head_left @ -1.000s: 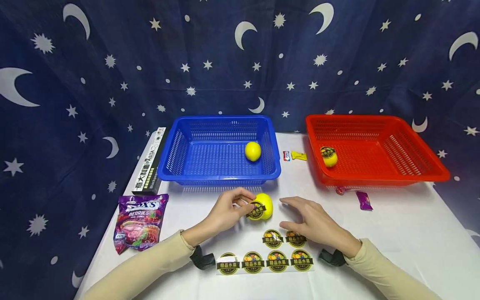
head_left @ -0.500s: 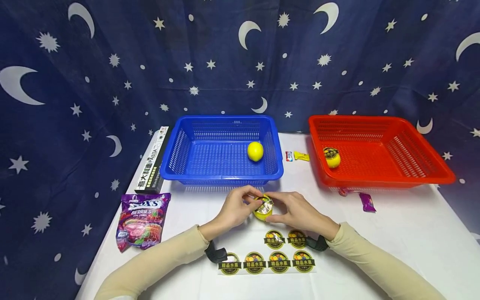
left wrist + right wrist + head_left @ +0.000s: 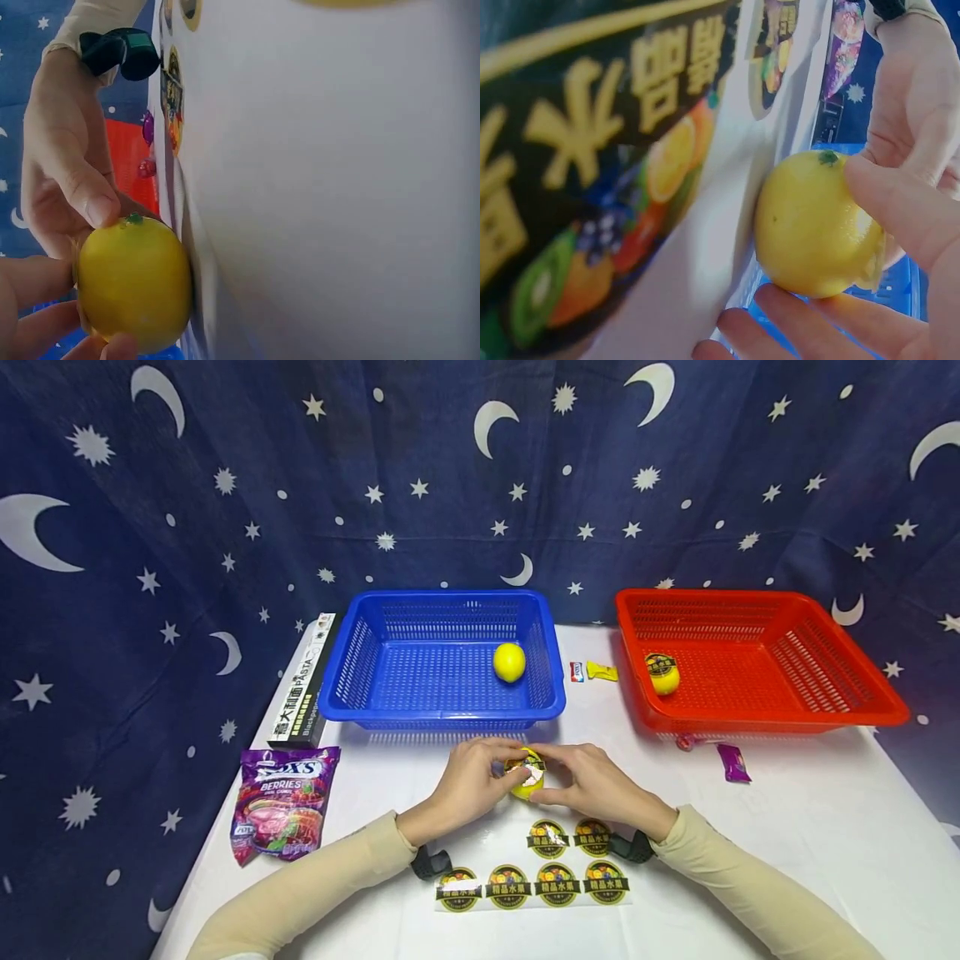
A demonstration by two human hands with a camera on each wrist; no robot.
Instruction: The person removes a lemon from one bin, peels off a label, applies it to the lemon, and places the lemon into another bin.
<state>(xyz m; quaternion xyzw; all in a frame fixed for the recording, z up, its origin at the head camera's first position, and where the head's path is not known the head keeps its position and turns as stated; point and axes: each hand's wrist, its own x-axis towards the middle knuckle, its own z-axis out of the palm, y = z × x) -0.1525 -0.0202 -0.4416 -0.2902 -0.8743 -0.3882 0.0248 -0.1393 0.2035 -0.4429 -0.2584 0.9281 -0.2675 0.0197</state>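
On the white table a yellow lemon (image 3: pixel 525 792) sits between both hands, a round black-and-gold fruit sticker (image 3: pixel 535 769) on its upper side. The left hand (image 3: pixel 467 782) has its thumb on the sticker and bent fingers at the lemon's far side. From the right, the right hand (image 3: pixel 600 785) grips the lemon between thumb and fingers. In the left wrist view the lemon (image 3: pixel 135 289) shows its green stem end, with fingers curled about it. The right wrist view has the lemon (image 3: pixel 814 225) under the right thumb; a sticker edge stands out at its side.
A sticker sheet (image 3: pixel 532 906) lies in front. Behind are a blue basket (image 3: pixel 442 714) holding a lemon (image 3: pixel 509 662) and a red basket (image 3: pixel 750 720) holding a stickered lemon (image 3: pixel 665 681). A candy bag (image 3: pixel 285 806) and pasta box (image 3: pixel 303 685) stand left; small candies (image 3: pixel 732 763) lie about.
The right hand has come in from the right and taken hold of the lemon. The sticker, held by the left hand beside the lemon, now lies against it under the left thumb.
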